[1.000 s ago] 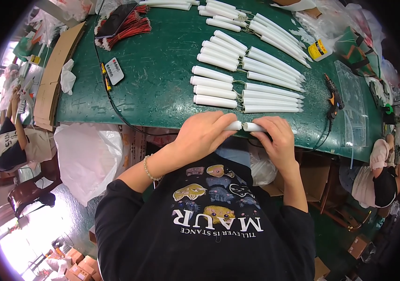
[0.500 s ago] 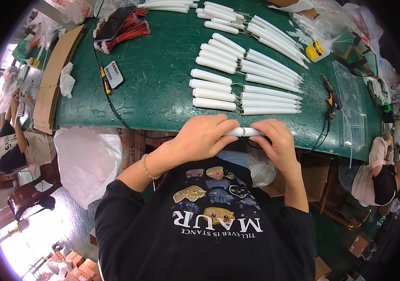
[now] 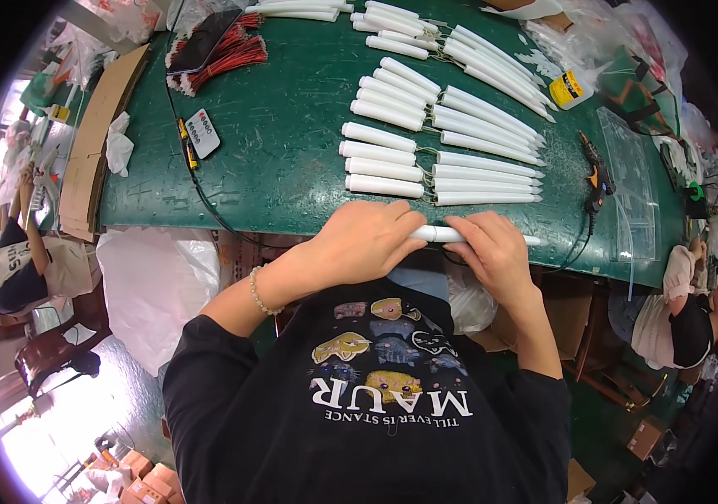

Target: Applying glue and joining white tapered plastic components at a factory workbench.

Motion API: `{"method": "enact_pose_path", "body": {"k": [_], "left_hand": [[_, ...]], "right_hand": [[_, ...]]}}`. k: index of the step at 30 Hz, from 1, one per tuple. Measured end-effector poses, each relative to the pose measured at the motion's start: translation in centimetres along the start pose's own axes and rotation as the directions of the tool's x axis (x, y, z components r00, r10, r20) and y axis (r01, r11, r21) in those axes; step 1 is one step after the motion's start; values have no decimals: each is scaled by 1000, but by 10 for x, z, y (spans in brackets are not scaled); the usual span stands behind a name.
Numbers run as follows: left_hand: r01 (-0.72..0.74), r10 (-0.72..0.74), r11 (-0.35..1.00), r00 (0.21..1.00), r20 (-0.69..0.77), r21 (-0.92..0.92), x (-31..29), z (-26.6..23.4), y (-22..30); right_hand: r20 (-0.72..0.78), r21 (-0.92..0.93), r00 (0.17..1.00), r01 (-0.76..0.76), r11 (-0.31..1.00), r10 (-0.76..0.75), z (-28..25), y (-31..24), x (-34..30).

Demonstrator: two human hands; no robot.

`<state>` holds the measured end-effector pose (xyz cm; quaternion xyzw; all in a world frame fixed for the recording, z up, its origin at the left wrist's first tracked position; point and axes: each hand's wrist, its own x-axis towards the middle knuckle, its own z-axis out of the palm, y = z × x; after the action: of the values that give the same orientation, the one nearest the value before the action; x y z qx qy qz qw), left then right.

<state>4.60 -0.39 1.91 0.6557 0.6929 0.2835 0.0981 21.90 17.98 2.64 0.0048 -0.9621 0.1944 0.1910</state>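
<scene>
At the near edge of the table, my left hand is closed around the thick end of a white LED taper candle. My right hand pinches its slimmer part, and the pointed tip sticks out past the fingers on the right. The two white parts meet at a thin seam between my hands. Just beyond lie rows of similar candles in two parts, short tubes on the left and pointed tubes on the right, with thin wires between them.
On the green table are a white remote, a phone on red wires, a yellow-labelled bottle and a glue gun. A black cable crosses the left side. Other people sit at both sides.
The gap between the candle's two parts has closed to a seam. My hands have shifted slightly, and the pointed tip now shows more clearly past my right hand.
</scene>
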Motion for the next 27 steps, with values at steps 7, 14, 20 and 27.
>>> {"method": "enact_pose_path", "body": {"k": [7, 14, 20, 27], "left_hand": [[-48, 46, 999, 995, 89, 23, 6, 4, -11], [-140, 123, 987, 972, 200, 74, 12, 4, -20], [-124, 119, 992, 981, 152, 21, 13, 6, -22], [-115, 110, 993, 986, 124, 37, 13, 8, -17]], "right_hand": [[135, -73, 991, 27, 997, -17, 1, 11, -1], [194, -125, 977, 111, 986, -85, -2, 11, 6], [146, -96, 988, 66, 993, -51, 6, 10, 5], [211, -83, 973, 117, 990, -97, 1, 16, 9]]}}
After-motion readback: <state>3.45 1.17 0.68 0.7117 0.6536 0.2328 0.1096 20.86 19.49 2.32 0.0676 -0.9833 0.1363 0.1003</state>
